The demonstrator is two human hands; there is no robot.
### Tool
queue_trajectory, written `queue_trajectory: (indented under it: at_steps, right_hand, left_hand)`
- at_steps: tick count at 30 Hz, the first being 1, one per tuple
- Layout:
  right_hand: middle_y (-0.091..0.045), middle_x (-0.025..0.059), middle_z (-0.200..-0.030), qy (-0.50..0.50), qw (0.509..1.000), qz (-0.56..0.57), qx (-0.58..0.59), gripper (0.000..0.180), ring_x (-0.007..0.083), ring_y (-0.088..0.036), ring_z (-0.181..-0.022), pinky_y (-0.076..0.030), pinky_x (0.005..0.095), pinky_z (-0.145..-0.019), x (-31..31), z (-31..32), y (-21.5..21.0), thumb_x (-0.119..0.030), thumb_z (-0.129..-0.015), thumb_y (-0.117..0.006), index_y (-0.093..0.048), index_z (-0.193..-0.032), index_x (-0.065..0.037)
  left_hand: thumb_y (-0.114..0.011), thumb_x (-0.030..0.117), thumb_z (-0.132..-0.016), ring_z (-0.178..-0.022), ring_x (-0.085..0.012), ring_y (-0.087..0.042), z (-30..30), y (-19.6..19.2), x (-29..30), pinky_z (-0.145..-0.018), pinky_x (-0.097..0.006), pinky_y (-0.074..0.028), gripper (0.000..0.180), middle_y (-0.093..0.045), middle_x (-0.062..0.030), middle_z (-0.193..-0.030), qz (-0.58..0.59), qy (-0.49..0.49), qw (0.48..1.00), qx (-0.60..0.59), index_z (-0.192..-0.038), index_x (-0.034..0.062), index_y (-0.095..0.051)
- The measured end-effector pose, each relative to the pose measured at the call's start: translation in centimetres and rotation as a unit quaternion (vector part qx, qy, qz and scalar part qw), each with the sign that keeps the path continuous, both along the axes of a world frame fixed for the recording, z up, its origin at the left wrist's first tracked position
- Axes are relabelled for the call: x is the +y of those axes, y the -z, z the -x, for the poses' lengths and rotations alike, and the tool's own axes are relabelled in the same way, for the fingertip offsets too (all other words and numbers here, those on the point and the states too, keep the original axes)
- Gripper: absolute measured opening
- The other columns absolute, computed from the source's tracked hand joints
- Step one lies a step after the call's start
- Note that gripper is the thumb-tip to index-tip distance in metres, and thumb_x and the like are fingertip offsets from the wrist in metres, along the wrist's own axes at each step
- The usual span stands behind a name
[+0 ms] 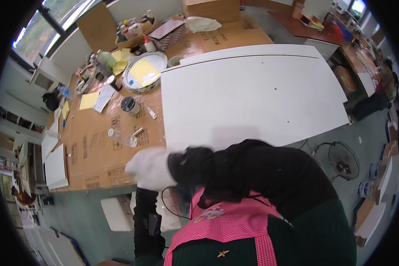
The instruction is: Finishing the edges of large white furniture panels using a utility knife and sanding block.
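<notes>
My right arm in a black sleeve reaches across my body to the left. At its end my right hand (pixel 150 167), in a white glove and smeared by motion, is over the end of my left forearm (pixel 146 219). My left hand is mostly hidden under the right one, and its fingers do not show. Whether either hand holds anything cannot be made out. Beyond them, a large white panel (pixel 239 93) with a few small dark holes lies on the cardboard-covered table (pixel 91 150). A clear plastic bottle (pixel 123 138) lies on its side near my right hand.
A dark-lidded cup (pixel 130 105), a round tub (pixel 164 62) with yellow paper on its lid, and a red-tipped glue bottle (pixel 149 43) stand farther back. A white stool (pixel 116 214) is below the table edge. At right are a floor fan (pixel 342 160) and another person (pixel 385 84).
</notes>
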State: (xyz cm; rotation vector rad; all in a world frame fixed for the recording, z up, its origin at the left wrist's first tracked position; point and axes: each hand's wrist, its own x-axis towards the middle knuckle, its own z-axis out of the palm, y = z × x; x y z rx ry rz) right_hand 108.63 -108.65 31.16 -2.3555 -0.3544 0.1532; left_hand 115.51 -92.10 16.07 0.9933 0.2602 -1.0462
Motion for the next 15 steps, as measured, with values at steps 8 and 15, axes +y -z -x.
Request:
queue_trajectory:
  at_steps: [8,15]
  right_hand:
    - [-0.064,0.0147,-0.099,0.142,0.922,-0.083,-0.35,0.028,0.0345,-0.061,-0.092,-0.049,0.0408,-0.083,-16.0,5.6,3.5,-0.005,-0.069,-0.064,-0.061,-0.097,-0.005]
    - [-0.067,0.0168,-0.086,0.701,0.58,0.401,-0.111,0.022,0.0257,-0.067,-0.084,-0.052,0.0337,-0.075,-41.6,44.8,5.4,-0.011,-0.085,-0.061,-0.063,-0.105,-0.003]
  left_hand:
    - [-0.045,0.007,-0.097,-0.072,-0.015,-0.061,2.2,0.5,2.8,-0.058,-0.029,-0.054,0.042,-0.059,-0.0089,-0.102,0.084,-0.022,0.991,0.103,-0.139,0.0079,-0.038]
    - [-0.043,-0.001,-0.094,-0.068,-0.0138,-0.058,2.7,1.8,5.6,-0.057,-0.028,-0.054,0.056,-0.054,-0.0069,-0.098,0.102,-0.102,0.979,0.146,-0.147,0.0114,-0.029]
